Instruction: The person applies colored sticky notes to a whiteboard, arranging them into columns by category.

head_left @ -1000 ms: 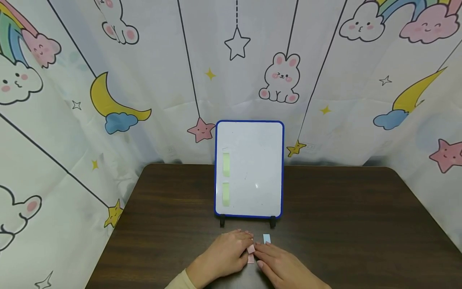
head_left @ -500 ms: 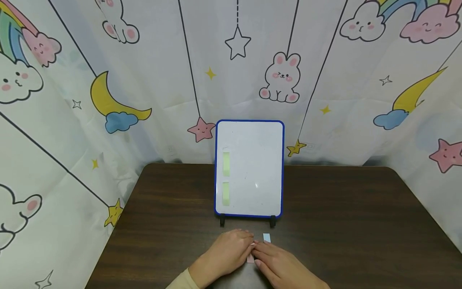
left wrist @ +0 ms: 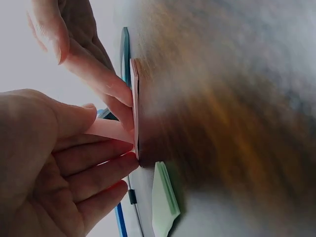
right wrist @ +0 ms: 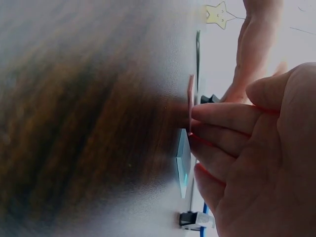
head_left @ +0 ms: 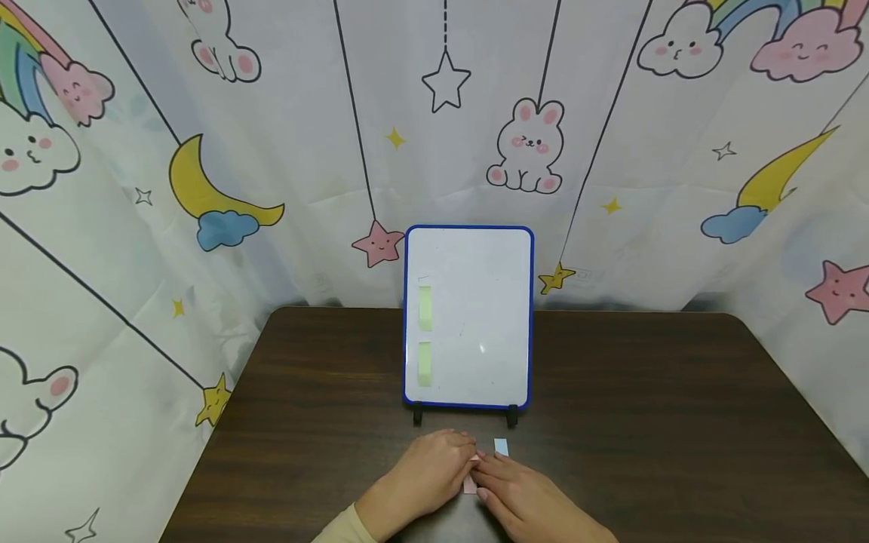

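In the left wrist view, a narrow pink sticky note [left wrist: 111,130] is pinched between the thumb and fingers of my left hand [head_left: 434,466]. Its far end bends down to the pink sticky note pad [left wrist: 136,106] lying on the table. My right hand [head_left: 523,494] has its fingers extended, and their tips rest on that pad [right wrist: 191,96]. In the head view only the pad's near end [head_left: 470,486] shows between the hands. A blue sticky note pad [head_left: 501,446] lies just beyond the right fingers. The green pad [left wrist: 165,202] beside the pink one is hidden behind my left hand from above.
A blue-framed whiteboard [head_left: 475,324] stands upright on black feet [head_left: 512,415] behind the hands. Two green sticky notes [head_left: 425,308] are stuck one above the other near its left edge. The dark wooden table [head_left: 645,422] reaches back to a patterned curtain [head_left: 305,151].
The pink note's raised end, facing up between the hands a second ago, now shows only as a thin edge. The right hand has shifted slightly left; the left has hardly moved.
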The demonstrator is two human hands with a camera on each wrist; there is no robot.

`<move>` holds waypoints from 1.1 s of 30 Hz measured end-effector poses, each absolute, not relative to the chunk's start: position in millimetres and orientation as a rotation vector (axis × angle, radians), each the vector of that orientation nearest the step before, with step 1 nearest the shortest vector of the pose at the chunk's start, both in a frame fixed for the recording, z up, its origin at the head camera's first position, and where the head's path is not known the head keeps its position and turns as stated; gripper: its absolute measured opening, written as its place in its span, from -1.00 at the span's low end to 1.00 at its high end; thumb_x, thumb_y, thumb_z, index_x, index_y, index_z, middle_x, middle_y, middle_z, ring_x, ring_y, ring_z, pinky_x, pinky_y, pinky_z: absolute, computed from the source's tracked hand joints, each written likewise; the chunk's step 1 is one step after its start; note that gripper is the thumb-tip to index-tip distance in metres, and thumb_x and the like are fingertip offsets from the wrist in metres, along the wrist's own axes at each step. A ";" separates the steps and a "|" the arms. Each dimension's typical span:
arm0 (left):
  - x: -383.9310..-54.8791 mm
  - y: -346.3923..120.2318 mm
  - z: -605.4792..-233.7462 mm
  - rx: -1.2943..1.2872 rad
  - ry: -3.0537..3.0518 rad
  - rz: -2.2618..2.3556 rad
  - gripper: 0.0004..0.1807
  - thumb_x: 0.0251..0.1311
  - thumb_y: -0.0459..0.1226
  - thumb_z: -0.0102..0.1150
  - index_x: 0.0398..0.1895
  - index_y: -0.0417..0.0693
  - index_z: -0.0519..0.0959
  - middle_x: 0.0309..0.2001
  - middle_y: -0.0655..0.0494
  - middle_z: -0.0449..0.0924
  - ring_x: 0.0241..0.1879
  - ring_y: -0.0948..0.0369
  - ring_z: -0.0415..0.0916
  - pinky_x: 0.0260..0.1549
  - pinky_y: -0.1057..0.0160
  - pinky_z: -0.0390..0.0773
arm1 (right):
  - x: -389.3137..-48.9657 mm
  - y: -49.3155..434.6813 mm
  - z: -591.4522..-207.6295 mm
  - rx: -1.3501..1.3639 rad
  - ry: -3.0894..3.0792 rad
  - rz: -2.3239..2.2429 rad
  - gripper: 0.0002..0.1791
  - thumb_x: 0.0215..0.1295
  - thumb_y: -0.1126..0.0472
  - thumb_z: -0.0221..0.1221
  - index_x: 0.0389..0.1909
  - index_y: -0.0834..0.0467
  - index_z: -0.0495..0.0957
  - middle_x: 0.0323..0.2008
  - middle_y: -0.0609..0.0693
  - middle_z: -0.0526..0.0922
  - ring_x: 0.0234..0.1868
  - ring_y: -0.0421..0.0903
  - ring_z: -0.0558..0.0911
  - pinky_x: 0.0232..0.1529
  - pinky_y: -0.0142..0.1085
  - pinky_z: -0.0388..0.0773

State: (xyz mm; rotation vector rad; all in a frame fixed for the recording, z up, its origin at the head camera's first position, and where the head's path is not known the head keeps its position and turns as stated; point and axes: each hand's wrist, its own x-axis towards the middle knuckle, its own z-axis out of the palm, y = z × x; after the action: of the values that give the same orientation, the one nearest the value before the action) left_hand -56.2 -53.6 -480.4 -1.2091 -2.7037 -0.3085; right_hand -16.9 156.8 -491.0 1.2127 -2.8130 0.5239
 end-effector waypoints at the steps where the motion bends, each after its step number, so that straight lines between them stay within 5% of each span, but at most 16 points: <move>1: -56.4 -53.7 -480.3 -1.211 -2.704 -0.308 -0.76 0.46 -0.21 0.12 -0.06 -0.06 0.75 -0.06 0.18 0.79 0.02 0.26 0.72 0.14 0.24 0.66 | -16.9 156.6 -491.0 1.213 -2.820 0.526 -0.57 0.63 0.05 -0.05 0.31 0.11 0.57 0.29 -0.04 0.63 0.31 -0.01 0.61 0.23 -0.06 0.63; 33: -62.7 -60.0 -479.9 -1.169 -2.609 -0.371 -0.81 0.38 -0.23 0.23 -0.07 -0.06 0.75 0.03 0.11 0.77 0.09 0.20 0.70 0.19 0.20 0.64 | -18.0 156.2 -492.7 1.262 -2.762 0.499 -0.54 0.61 0.09 -0.03 0.35 0.23 0.50 0.37 0.08 0.53 0.35 0.01 0.57 0.22 -0.04 0.63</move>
State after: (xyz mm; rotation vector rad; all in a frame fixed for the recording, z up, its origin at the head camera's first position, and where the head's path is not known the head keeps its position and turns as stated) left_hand -62.7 -60.0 -479.9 -1.1687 -2.6086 -0.3705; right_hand -18.0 156.2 -492.7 1.2618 -2.7619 0.4989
